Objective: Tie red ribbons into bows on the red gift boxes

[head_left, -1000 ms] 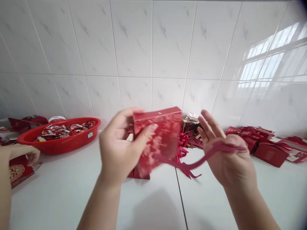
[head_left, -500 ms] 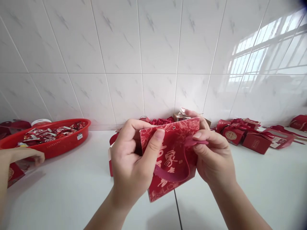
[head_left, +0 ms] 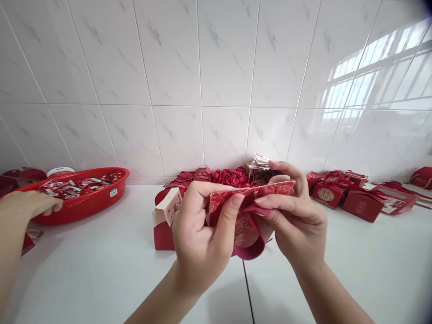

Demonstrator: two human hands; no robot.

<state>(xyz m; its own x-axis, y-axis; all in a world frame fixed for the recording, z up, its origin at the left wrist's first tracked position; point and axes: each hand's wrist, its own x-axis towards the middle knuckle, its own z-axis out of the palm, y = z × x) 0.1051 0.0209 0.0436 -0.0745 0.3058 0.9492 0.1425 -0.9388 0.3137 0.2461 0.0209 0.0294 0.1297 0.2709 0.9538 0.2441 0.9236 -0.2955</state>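
Note:
A red printed gift bag with light lettering is tilted in front of me, its upper edge turned toward the camera. My left hand grips its left side, thumb on the front and fingers behind. From the bag a dark pink strap hangs in a loop. My right hand pinches one strap end between thumb and index finger, close to the small hole near the bag's upper edge. The other right fingers reach behind the bag. The strap's far end is hidden by my left hand.
At left, another person's hand reaches over a red basket of wrapped sweets. An open red box stands behind my left hand. Dark red ribbon bows lie near the tiled wall. Finished-looking red boxes sit at right.
The bag has tipped so its upper edge faces me more. My right hand has brought the strap end left, nearer the hole. The other person's hand has risen to the basket.

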